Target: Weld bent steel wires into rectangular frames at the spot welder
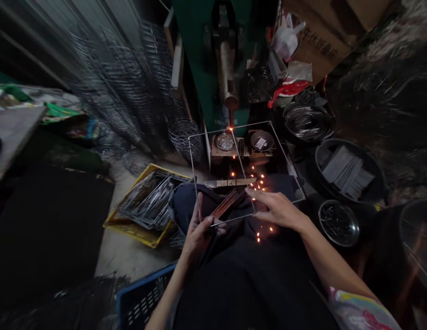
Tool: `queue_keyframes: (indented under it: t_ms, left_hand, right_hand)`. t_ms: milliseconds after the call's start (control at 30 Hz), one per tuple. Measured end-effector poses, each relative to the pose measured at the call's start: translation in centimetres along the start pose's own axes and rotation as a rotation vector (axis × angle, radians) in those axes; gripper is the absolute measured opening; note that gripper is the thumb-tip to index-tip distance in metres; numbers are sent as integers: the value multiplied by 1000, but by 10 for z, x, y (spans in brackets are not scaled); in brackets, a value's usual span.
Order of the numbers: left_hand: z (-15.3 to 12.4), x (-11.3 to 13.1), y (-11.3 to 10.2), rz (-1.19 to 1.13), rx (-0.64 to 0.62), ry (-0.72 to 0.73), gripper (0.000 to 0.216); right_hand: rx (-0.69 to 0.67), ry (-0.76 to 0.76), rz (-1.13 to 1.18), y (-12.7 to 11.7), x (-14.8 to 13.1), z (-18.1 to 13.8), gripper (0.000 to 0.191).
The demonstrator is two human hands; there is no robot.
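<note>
A rectangular wire frame (193,167) is held out over my lap, with a thin metal rod (240,156) running across its middle. The far end of that rod glows orange at the frame's far side, under the electrode (230,101) of a green welding machine. My left hand (198,231) is closed around the frame's near left corner. On the right, my right hand (278,208) pinches the rod near its lower end, close to the frame's near side. Bright sparks (258,183) scatter around these fingers. A bundle of thin rods (225,205) lies on my lap between the hands.
A yellow crate (154,242) of wire frames stands left, a blue crate (122,298) below it. Stacked wire baskets (124,87) rise behind. Small dishes (252,140) sit beneath the electrode. At right are a basin (378,195) of metal strips and a steel bowl (354,236).
</note>
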State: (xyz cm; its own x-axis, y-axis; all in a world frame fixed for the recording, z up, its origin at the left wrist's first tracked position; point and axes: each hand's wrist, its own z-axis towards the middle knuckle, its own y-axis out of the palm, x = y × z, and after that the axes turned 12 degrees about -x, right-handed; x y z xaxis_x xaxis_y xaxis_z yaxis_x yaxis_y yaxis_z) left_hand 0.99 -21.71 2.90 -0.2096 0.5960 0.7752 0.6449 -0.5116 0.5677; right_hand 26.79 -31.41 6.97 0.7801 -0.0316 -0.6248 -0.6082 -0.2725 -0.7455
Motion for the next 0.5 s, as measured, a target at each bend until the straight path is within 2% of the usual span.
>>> queue_keyframes:
  t_ms: [100,200,333,500]
  left_hand:
    - [6,-3,-7,-37,-33,17,99]
    - [34,5,-16,-49,-103,71,100]
    - [107,35,-34,-42,-177,206,99]
    - [197,80,-59,-28,-215,257,98]
  right_hand:
    - [32,15,-22,4,3,3,79]
    - [116,-19,-81,-5,15,25,77]
    - [252,25,-247,-43,40,87,75]
    - [394,59,-418,-101,70,164,74]
